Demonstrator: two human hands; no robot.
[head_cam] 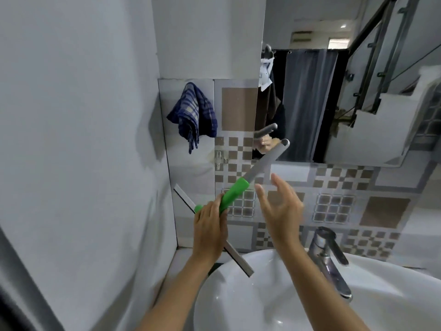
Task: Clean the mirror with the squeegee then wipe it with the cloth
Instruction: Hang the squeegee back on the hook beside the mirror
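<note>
My left hand (210,225) grips the green neck of the squeegee (235,192), where the handle meets the blade. Its grey handle points up and to the right, ending near the mirror's lower edge. The metal blade runs diagonally from the left wall tiles down over the sink rim. My right hand (279,206) is open, fingers spread, just right of the green part and not touching it. The mirror (334,96) hangs on the wall above the tiles. A blue checked cloth (193,113) hangs on the tiled wall at the left.
A white sink (386,290) lies below my hands, with a chrome tap (329,254) at its back right. Patterned brown and grey tiles cover the wall under the mirror. A plain grey wall closes in on the left.
</note>
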